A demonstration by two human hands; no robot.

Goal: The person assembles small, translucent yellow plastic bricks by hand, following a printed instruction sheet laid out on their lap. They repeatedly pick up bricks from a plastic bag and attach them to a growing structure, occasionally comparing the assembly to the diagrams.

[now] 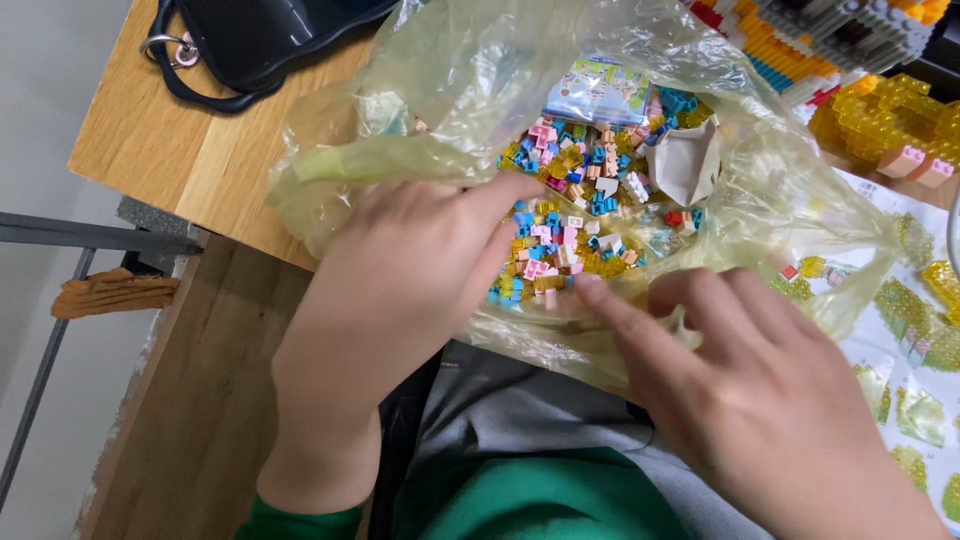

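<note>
A yellowish see-through plastic bag [450, 90] lies open at the table's near edge. Inside it is a heap of tiny building bricks [580, 215] in yellow, blue, pink and white. My left hand [400, 290] rests on the bag's left lip, fingers curled over the plastic and holding it open. My right hand [740, 390] reaches in from the right, its index finger stretched onto the bricks at the heap's near edge. A small printed packet [598, 92] and a crumpled paper scrap [688, 160] lie among the bricks.
A wooden table [180, 150] carries a black bag with a metal ring [240, 45] at the back left. A partly built brick model [840, 35] and yellow brick pieces [890, 120] stand at the back right. An instruction sheet [910, 330] lies on the right.
</note>
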